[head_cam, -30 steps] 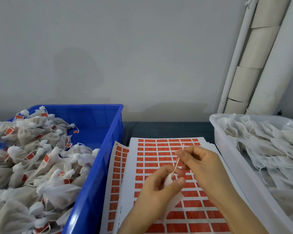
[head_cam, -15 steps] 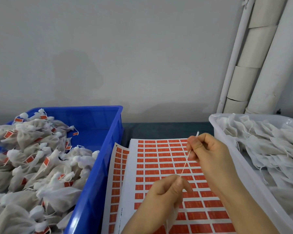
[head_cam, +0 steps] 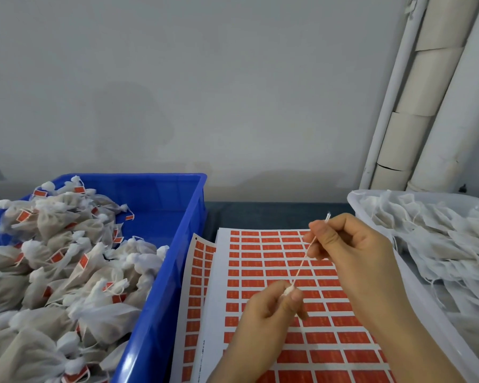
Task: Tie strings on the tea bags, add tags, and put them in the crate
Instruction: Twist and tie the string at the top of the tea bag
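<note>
My left hand (head_cam: 268,308) grips the gathered neck of a white tea bag (head_cam: 288,291); most of the bag is hidden under the fingers. A thin string (head_cam: 304,261) runs taut from that neck up and to the right. My right hand (head_cam: 349,252) pinches the string near its upper end, whose tip sticks out above the fingers. Both hands hover over sheets of orange tag stickers (head_cam: 263,261). The blue crate (head_cam: 161,272) at the left holds several tied, tagged tea bags (head_cam: 67,266).
A white tub (head_cam: 356,201) at the right holds several flat, untied tea bags (head_cam: 437,244). A dark table strip (head_cam: 260,214) runs behind the sheets. A plain wall rises behind, and pale pipes (head_cam: 426,106) stand at the back right.
My right hand has pulled the string up and to the right until it is taut. My left hand stays low on the tea bag's neck.
</note>
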`<state>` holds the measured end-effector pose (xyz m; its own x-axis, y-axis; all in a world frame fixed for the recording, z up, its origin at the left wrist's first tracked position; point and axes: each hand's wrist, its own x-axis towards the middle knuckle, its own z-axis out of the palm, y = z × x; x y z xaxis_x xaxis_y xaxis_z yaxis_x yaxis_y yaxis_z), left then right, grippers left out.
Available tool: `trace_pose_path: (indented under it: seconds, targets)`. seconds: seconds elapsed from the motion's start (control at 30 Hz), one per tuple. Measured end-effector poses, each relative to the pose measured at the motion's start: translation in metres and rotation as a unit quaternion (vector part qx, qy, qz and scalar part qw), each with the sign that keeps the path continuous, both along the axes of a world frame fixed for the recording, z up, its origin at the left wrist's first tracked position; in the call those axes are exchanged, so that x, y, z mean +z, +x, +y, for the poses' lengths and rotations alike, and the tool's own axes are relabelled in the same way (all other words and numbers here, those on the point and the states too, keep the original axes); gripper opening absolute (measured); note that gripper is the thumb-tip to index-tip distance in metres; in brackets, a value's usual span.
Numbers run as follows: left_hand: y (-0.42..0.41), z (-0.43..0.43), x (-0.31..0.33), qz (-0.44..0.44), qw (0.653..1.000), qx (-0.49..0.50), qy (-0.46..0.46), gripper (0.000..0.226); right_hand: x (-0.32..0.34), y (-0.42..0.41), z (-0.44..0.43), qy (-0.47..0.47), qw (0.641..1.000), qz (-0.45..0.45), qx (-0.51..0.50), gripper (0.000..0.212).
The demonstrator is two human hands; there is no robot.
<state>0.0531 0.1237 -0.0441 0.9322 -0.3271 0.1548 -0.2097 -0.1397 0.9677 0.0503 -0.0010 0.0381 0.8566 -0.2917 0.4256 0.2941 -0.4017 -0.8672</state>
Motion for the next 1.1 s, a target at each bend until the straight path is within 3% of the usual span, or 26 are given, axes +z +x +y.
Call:
trace_pose_path:
  seconds: [0.07,0.13,0.2,0.3,0.4,0.47,0.57,0.63,0.8,0.9,0.97,1.1]
  targets:
    - [-0.001,-0.003,-0.002,-0.024,0.998,0.029,0.041,0.029,0.005,-0.003,-0.002,-0.026,1.0,0.0,-0.002,0.03]
    - [-0.002,-0.003,-0.002,-0.063,0.988,0.094,0.107,0.043,0.007,-0.006,-0.002,-0.054,0.999,0.004,0.0,0.03]
    - [-0.009,-0.004,0.009,-0.049,0.981,0.183,0.052,0.045,0.008,-0.012,-0.001,-0.069,0.998,0.009,0.009,0.031]
    - [-0.006,-0.004,0.02,0.069,0.968,0.239,-0.031,0.047,0.007,-0.016,-0.002,-0.076,0.997,0.011,0.005,0.029]
    - [-0.01,-0.002,0.027,0.261,0.961,0.088,-0.029,0.057,0.004,-0.022,-0.003,-0.046,0.999,0.02,0.005,0.026]
    - [-0.015,-0.003,0.038,0.44,0.887,-0.022,-0.136,0.058,0.001,-0.029,-0.004,-0.022,0.999,0.031,0.013,0.025]
    - [-0.017,-0.005,0.037,0.57,0.758,-0.02,-0.316,0.047,-0.007,-0.043,-0.005,0.011,0.998,0.059,0.025,0.032]
    - [-0.019,-0.007,0.039,0.589,0.721,0.003,-0.365,0.042,-0.015,-0.053,-0.006,0.041,0.995,0.085,0.024,0.034]
    - [-0.012,0.005,0.034,0.596,0.692,0.009,-0.407,0.035,-0.042,-0.055,-0.021,0.077,0.986,0.146,-0.005,0.034]
    - [-0.009,0.014,0.034,0.578,0.714,-0.026,-0.395,0.032,-0.053,-0.042,-0.029,0.053,0.979,0.194,-0.011,0.033]
    - [-0.008,0.016,0.034,0.548,0.763,-0.046,-0.34,0.03,-0.057,-0.032,-0.029,0.004,0.979,0.202,-0.012,0.026]
    - [0.002,0.016,0.027,0.47,0.876,-0.026,-0.107,0.035,-0.058,-0.017,-0.023,-0.128,0.981,0.147,0.018,0.007]
